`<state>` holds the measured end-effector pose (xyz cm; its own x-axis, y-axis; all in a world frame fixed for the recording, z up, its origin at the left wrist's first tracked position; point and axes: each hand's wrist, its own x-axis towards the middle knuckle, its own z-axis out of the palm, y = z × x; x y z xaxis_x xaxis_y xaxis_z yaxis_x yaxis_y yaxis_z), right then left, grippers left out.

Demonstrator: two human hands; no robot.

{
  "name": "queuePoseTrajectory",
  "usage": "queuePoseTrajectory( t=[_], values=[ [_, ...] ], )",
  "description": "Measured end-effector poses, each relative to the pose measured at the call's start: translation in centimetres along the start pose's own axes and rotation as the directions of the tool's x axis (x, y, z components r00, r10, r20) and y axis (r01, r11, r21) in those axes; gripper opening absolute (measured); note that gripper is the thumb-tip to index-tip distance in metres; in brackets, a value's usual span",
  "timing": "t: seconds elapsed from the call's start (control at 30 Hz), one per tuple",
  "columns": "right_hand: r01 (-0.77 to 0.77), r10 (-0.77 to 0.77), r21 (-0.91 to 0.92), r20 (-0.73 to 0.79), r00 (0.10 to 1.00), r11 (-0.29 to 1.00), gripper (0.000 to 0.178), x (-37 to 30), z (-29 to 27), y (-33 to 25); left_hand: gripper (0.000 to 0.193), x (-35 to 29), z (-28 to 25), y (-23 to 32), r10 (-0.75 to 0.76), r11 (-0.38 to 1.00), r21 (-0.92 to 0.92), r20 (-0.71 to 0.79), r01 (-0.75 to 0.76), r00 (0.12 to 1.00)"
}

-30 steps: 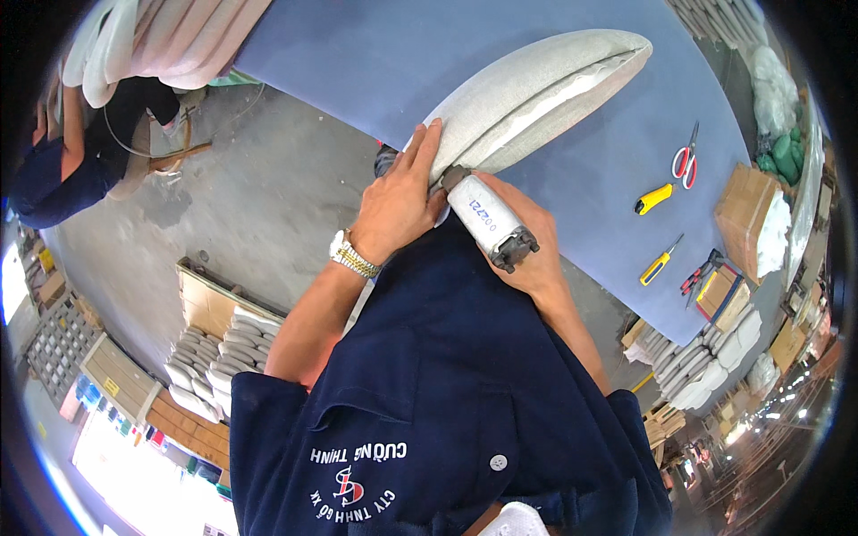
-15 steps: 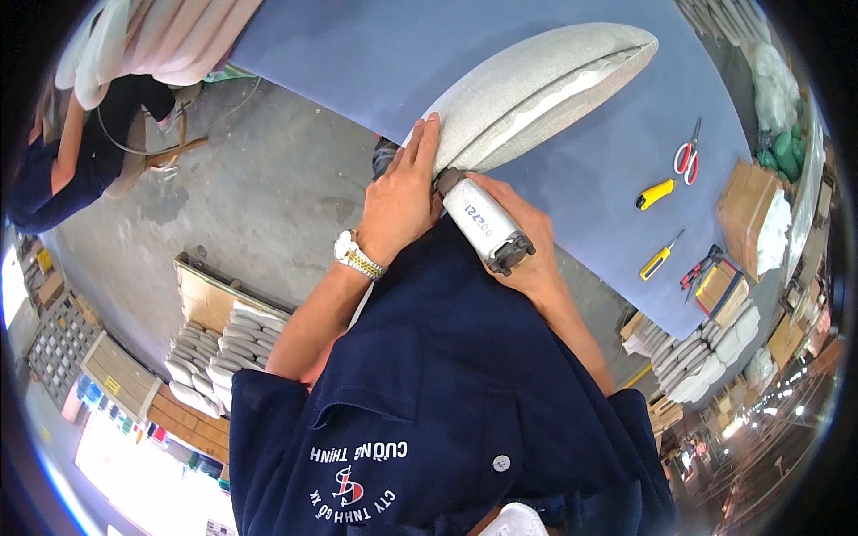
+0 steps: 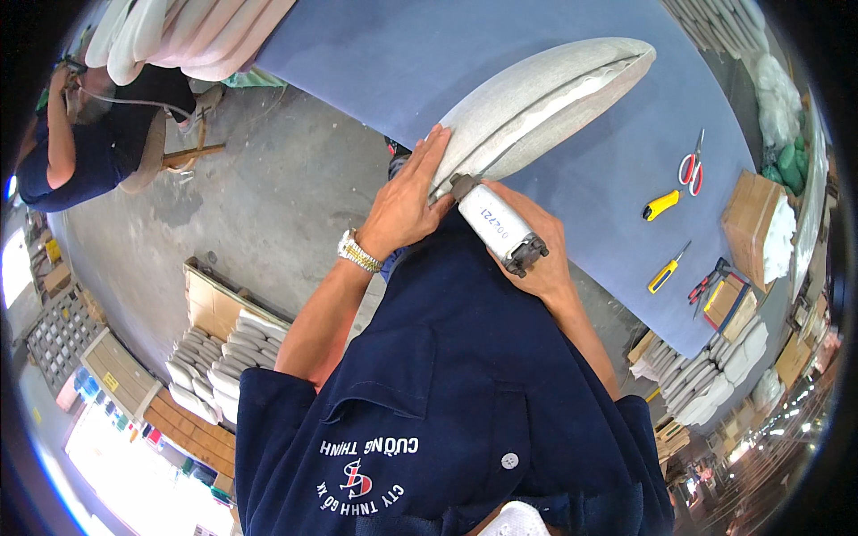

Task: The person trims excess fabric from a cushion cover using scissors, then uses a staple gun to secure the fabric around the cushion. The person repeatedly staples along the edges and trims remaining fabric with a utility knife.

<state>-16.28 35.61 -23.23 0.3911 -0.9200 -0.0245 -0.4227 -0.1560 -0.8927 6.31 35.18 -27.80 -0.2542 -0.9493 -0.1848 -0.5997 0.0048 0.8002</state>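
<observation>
A light grey fabric-covered seat cushion (image 3: 509, 103) stands on its edge on the blue table, its underside with a white inner layer turned toward me. My left hand (image 3: 407, 201) grips its near end, fingers stretched along the outer face and thumb close to the tool's nose. In my right hand (image 3: 541, 237) is a staple gun (image 3: 496, 223) with a silver-white body and dark ends. Its nose touches or nearly touches the near end of the cushion, at the underside. The right fingers are mostly hidden behind the tool.
On the blue table (image 3: 608, 214) lie red-handled scissors (image 3: 691, 170), a yellow utility knife (image 3: 661, 206), a yellow screwdriver (image 3: 668, 268) and pliers (image 3: 704, 284). A cardboard box (image 3: 749, 219) stands at the right edge. Stacked cushions (image 3: 183, 40) rise at far left, near a seated person (image 3: 98, 152).
The whole view has shifted slightly. Both hands keep their places at the cushion's near end, the staple gun still at its underside. The person at left has raised an arm.
</observation>
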Motion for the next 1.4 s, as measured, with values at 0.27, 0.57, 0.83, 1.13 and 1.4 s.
queuePoseTrajectory(
  t=[0.27, 0.57, 0.83, 1.13, 1.4],
  values=[
    [-0.011, 0.01, 0.032, 0.02, 1.0, 0.999, 0.067, 0.4, 0.4, 0.5, 0.097, 0.1, 0.0, 0.4, -0.03, 0.999, 0.015, -0.003, 0.03, 1.0],
    [-0.139, 0.133, 0.069, 0.09, 0.987, 0.988, 0.068, 0.8, 0.2, -0.1, 0.101, 0.2, 0.3, 0.4, -0.02, 0.999, 0.04, -0.004, 0.021, 1.0],
    [-0.257, 0.257, -0.007, 0.051, 0.965, 0.966, 0.068, 0.1, 1.6, -1.4, 0.099, -0.3, 0.6, 0.1, 0.005, 0.999, 0.05, -0.007, -0.004, 1.0],
    [-0.125, 0.103, -0.12, -0.173, 0.98, 0.985, 0.065, -2.1, 2.9, -3.7, 0.086, 0.4, 0.6, -1.8, 0.033, 0.999, -0.028, -0.095, -0.036, 0.995],
    [-0.664, 0.695, 0.217, -0.323, 0.643, 0.715, 0.04, -6.7, 0.3, 2.7, 0.082, 0.6, -0.1, -1.2, 0.022, 0.999, -0.043, -0.104, -0.027, 0.994]
  ],
)
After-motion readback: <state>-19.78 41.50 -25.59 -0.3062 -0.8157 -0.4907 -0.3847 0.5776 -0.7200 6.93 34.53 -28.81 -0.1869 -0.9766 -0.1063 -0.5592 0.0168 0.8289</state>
